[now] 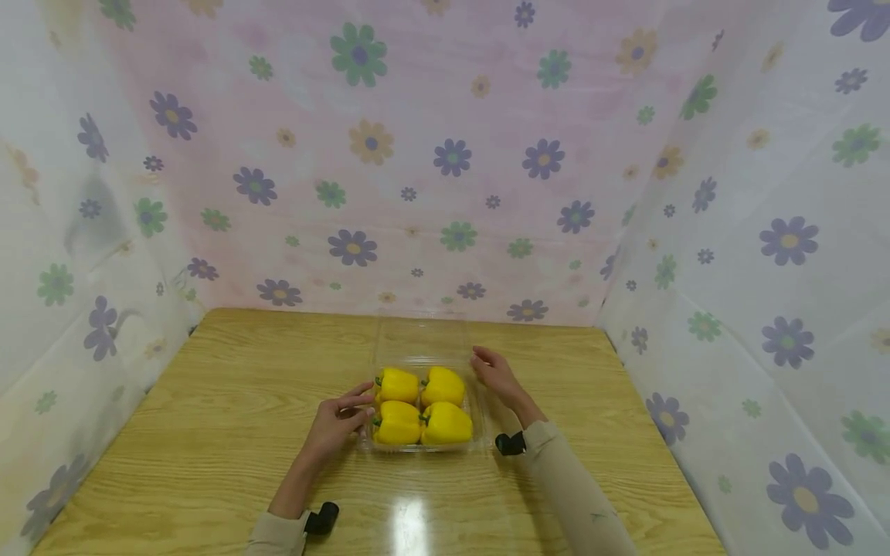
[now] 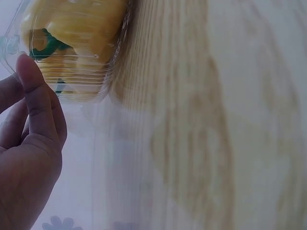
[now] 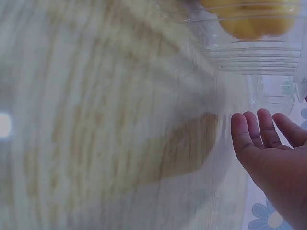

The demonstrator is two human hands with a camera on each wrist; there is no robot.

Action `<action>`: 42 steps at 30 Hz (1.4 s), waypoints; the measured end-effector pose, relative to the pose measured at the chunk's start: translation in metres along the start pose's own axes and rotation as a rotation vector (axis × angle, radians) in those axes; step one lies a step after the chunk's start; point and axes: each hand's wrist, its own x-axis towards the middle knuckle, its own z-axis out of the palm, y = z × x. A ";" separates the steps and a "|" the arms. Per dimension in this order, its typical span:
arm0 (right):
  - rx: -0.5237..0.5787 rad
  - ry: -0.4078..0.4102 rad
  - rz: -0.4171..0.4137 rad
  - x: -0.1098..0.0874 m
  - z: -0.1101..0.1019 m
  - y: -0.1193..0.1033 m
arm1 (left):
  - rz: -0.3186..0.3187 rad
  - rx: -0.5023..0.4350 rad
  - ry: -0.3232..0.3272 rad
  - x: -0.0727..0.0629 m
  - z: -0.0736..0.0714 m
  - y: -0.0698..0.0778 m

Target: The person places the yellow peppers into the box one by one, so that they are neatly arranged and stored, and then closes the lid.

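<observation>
A clear plastic clamshell container (image 1: 480,442) sits on the table, its transparent lid (image 1: 422,340) folded open toward the back. Inside lie several yellow bell peppers (image 1: 446,424) in two rows, green stems pointing left. At the container's left side, my left hand (image 1: 332,429) pinches the rim between thumb and fingers; the thumb tip (image 2: 29,67) overlaps the edge in the left wrist view. My right hand (image 1: 495,374) is beside the back right corner, near the lid hinge. Its fingers (image 3: 266,127) are extended and hold nothing, just off the ribbed plastic wall.
The wood-grain table (image 1: 229,401) reaches back to a flower-patterned sheet (image 1: 417,154), with similar sheets at both sides. Black wrist mounts (image 1: 511,444) show at both sleeves. A bright light reflection lies on the tabletop in front of the container.
</observation>
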 end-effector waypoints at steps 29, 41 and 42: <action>0.141 0.152 -0.070 0.024 -0.005 -0.029 | -0.004 0.077 -0.005 0.006 -0.003 0.005; 0.131 0.170 -0.229 0.025 -0.015 -0.042 | -0.027 0.059 0.015 0.008 -0.002 0.003; 0.107 0.164 -0.243 0.025 -0.015 -0.042 | -0.028 0.055 0.018 0.007 -0.001 0.003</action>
